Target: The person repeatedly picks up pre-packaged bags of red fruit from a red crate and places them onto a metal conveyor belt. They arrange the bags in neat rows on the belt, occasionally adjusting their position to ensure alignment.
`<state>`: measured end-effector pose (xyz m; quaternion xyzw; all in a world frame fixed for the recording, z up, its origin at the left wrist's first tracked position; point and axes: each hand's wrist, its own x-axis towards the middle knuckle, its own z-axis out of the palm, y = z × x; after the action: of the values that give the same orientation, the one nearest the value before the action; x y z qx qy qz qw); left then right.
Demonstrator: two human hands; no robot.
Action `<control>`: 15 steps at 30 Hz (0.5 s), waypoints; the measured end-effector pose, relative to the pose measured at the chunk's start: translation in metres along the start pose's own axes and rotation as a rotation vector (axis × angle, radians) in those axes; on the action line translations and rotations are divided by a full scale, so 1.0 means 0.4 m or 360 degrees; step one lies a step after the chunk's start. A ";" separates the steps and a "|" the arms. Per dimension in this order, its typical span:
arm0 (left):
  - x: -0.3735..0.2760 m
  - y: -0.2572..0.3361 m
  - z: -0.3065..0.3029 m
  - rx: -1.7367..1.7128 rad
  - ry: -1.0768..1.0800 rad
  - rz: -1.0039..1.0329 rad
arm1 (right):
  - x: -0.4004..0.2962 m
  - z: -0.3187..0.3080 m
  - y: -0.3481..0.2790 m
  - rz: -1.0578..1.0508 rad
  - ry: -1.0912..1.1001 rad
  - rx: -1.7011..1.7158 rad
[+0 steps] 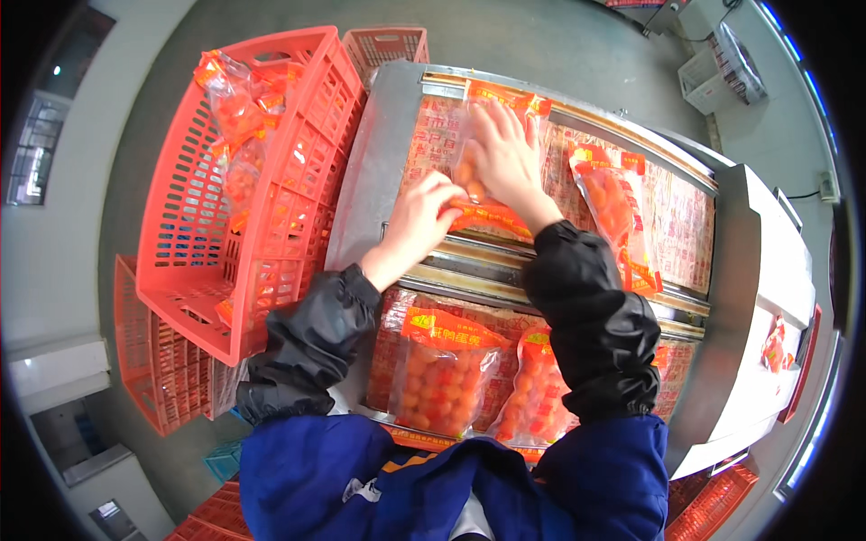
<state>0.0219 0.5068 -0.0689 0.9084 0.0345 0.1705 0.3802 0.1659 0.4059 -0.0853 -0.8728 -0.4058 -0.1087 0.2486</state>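
Observation:
A clear plastic bag of round orange egg yolks (471, 177) with red printed ends lies on the far bed of a packing machine. My left hand (427, 215) pinches its near red edge between thumb and fingers. My right hand (504, 152) lies flat on the bag, fingers slightly apart. Another filled bag (612, 209) lies slanted to the right on the same bed. On the near bed rest two more filled bags, one upright in view (441, 372) and one beside it (534, 385), partly behind my right sleeve.
A red plastic crate (254, 270) with filled bags stands tilted at the left of the machine. Metal bars (473, 280) with brownish strips run between the beds. A large metal cover (737, 270) rises at the right. More crates (159, 345) stand on the floor.

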 end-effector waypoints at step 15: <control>0.038 0.010 0.037 0.0294 -0.0130 0.0275 | -0.197 -0.151 -0.010 -0.0028 -0.0141 0.0126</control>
<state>0.0410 0.4968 -0.0714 0.9453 -0.0438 0.1618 0.2798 0.1125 0.3250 -0.0632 -0.8626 -0.4281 -0.0559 0.2638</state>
